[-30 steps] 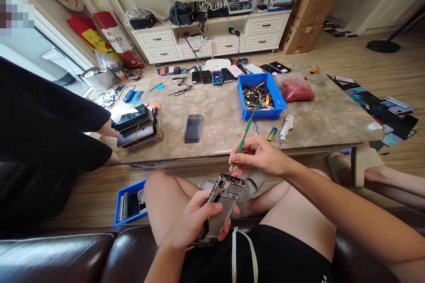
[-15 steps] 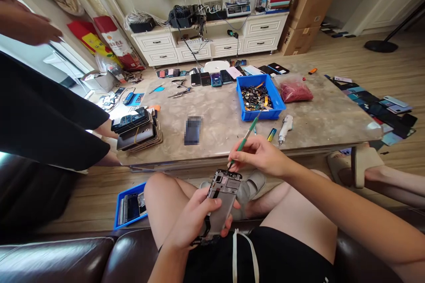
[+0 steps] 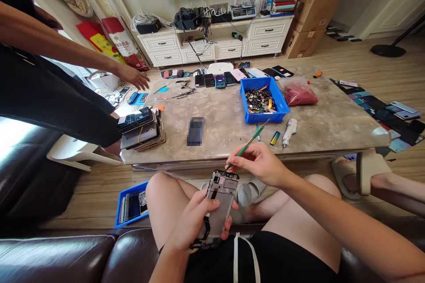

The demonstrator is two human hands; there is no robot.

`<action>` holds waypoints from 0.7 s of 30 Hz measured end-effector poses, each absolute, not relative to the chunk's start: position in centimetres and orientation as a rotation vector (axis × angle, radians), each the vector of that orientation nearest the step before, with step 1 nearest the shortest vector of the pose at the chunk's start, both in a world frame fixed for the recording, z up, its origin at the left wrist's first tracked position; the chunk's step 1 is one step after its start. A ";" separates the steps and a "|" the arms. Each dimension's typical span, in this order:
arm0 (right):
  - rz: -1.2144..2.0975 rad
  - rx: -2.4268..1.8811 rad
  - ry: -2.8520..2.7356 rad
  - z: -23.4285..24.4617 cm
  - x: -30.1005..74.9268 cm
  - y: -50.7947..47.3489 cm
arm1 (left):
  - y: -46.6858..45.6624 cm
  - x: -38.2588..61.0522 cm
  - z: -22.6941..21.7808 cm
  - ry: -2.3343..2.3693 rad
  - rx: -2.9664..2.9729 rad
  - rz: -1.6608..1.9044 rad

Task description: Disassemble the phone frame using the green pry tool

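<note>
My left hand [image 3: 195, 214] is wrapped round an opened phone [image 3: 222, 201], thumb across its face, above my lap. The phone's bare inside faces up, with a dark flex cable down one side and small parts along the top. My right hand [image 3: 257, 161] pinches a thin green-handled tool [image 3: 247, 145] like a screwdriver or pry tool. The tool slants, its lower end close to the phone's top edge; I cannot tell whether it touches. Beyond my hands, on the low table [image 3: 166, 126], lies a pixelated dark phone-like slab [image 3: 195, 131].
A blue bin [image 3: 247, 117] of small phone parts, a bag of red pieces [image 3: 300, 92] and a white electric screwdriver [image 3: 290, 131] lie on the table. Stacked phones [image 3: 141, 128] stand at its left end. Another person's hand [image 3: 133, 76] reaches over there. A second blue bin [image 3: 121, 205] is on the floor.
The other person's arm has come down and stretches rightward toward the table's far left corner; a white stool now shows. My hands keep nearly the same pose, and the green tool tilts a little more.
</note>
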State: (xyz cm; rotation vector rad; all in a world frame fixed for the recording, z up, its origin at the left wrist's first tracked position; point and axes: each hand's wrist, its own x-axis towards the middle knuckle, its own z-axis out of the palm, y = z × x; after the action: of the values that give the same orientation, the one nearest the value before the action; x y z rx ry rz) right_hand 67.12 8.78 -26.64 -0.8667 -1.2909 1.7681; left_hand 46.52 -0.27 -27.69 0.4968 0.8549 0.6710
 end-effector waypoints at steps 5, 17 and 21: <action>1.891 -0.864 -1.355 -26.3 68.1 9.7 | -0.3 46.7 -27.8 0.828 0.513 0.588; 1.811 -0.934 -1.547 -25.9 67.7 10.0 | 0.2 46.3 -28.6 0.856 0.549 0.619; 1.713 -0.959 -1.604 -25.7 67.4 9.5 | 0.4 46.3 -28.4 0.837 0.576 0.607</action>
State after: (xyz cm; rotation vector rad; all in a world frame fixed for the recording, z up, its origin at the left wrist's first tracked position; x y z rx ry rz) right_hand 67.43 9.49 -25.74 -0.9594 -1.6037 1.7131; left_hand 46.27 0.41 -28.40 0.5756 0.8373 0.6073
